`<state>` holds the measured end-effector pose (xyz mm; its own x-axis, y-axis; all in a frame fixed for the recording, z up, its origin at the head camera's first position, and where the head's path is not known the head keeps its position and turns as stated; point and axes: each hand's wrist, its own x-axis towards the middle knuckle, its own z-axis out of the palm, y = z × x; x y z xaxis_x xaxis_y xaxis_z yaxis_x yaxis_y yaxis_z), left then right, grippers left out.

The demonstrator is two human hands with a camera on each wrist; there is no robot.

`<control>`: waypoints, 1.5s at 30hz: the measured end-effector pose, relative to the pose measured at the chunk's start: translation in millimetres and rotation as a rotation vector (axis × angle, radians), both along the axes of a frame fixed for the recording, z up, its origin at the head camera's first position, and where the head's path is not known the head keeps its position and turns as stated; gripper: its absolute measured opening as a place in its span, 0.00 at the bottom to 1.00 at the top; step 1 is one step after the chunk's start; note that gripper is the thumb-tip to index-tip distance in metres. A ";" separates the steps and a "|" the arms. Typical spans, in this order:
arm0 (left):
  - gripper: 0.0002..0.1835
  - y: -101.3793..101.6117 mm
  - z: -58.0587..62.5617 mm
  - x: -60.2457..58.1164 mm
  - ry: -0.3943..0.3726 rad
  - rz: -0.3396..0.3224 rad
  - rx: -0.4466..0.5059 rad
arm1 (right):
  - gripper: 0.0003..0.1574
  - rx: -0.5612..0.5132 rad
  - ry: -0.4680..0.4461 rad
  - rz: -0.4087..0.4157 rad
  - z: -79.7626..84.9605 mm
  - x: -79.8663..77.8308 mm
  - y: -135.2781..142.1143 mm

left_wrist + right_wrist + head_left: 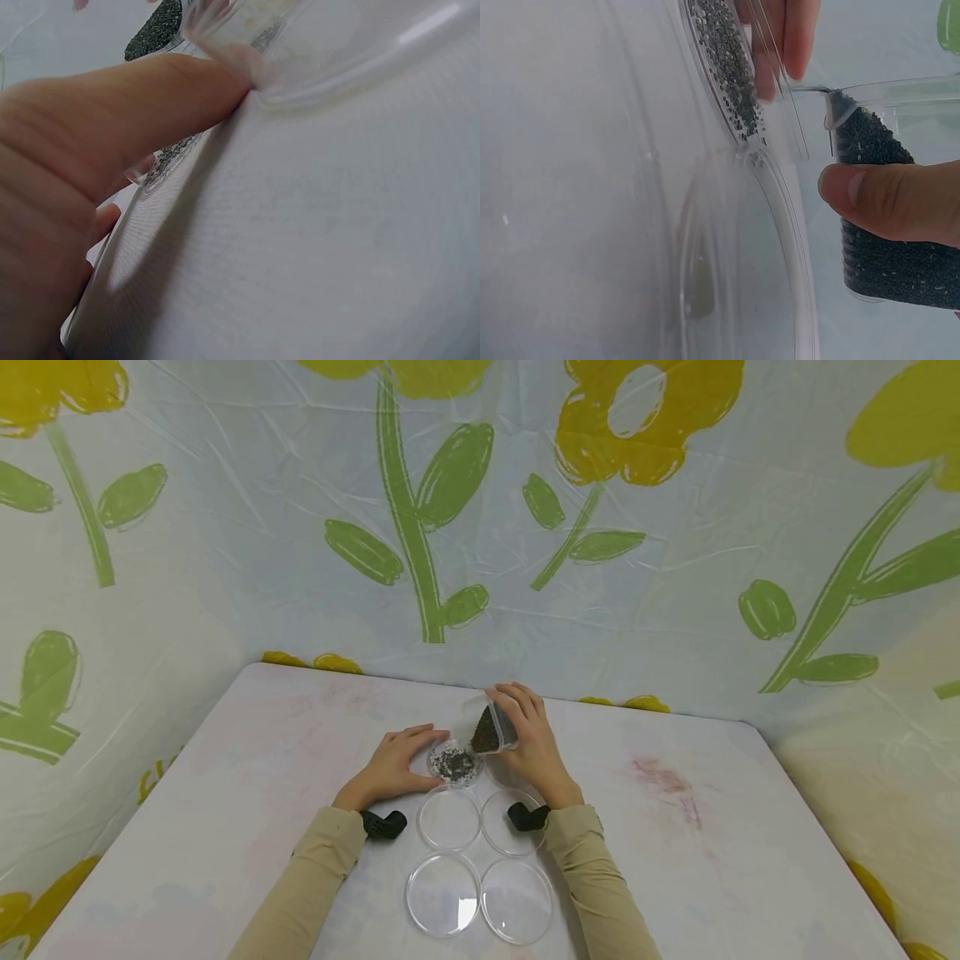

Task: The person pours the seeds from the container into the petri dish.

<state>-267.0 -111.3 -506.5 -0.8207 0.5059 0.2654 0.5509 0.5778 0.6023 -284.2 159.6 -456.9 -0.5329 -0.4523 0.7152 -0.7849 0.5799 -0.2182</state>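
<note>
My right hand (534,743) grips a clear plastic container (870,296) filled with small dark granules (900,262); the thumb lies along its side. The container is tilted, its mouth toward a round, clear petri dish (454,763) and close over its right edge. Dark granules lie scattered in that dish, thickest at the middle. My left hand (393,764) holds the dish at its left side, thumb at the near rim and fingers at the far rim. In the left wrist view, the thumb (172,90) covers part of the dish.
Nearer my body stand several clear petri dishes in two columns, including a middle left dish (448,818), a front left dish (442,895) and a front right dish (517,902). Another dish is partly hidden under my right hand. A flower-print cloth (487,568) hangs behind the table (300,727).
</note>
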 end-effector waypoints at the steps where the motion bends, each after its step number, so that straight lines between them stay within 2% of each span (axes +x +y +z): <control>1: 0.41 0.1 0.3 0.0 0.001 0.000 -0.002 | 0.61 0.001 -0.003 -0.001 -0.1 -0.1 0.6; 6: 0.42 0.4 0.6 -0.6 0.003 0.002 -0.005 | 0.61 0.001 -0.023 -0.005 -0.2 -0.3 2.9; 12: 0.41 0.7 0.6 -1.6 0.008 -0.002 -0.002 | 0.62 -0.108 -0.085 0.025 -4.2 -5.0 5.1; 15: 0.42 0.8 1.1 -1.3 0.008 -0.001 -0.005 | 0.65 -0.179 -0.157 0.017 -6.0 -5.0 6.4; 20: 0.42 1.2 2.7 -0.1 -0.004 0.007 -0.012 | 0.70 -0.335 -0.351 -0.048 -4.9 -0.3 9.9; 22: 0.42 1.6 3.3 0.4 -0.009 0.011 -0.018 | 0.70 -0.400 -0.422 -0.074 -3.8 0.7 11.5; 25: 0.42 1.5 3.4 0.4 -0.008 0.013 -0.025 | 0.69 -0.511 -0.484 -0.071 -1.7 0.5 14.2; 29: 0.42 1.2 3.3 0.2 -0.014 0.014 -0.022 | 0.66 -0.642 -0.517 -0.023 8.5 4.4 18.0; 34: 0.42 1.5 3.4 0.6 -0.022 0.015 -0.016 | 0.62 -0.723 -0.541 -0.020 25.4 15.4 25.7; 40: 0.42 1.7 0.7 0.1 -0.015 0.018 -0.014 | 0.60 -0.784 -0.609 -0.092 27.0 17.8 46.3; 45: 0.42 1.3 -2.0 -1.2 -0.009 0.015 -0.012 | 0.62 -0.823 -0.667 -0.131 20.3 15.1 67.1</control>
<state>-268.2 -110.0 -508.5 -0.8306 0.4965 0.2523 0.5368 0.5932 0.5999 -269.1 226.6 -436.6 -0.9389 0.1261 0.3203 -0.3045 0.1300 -0.9436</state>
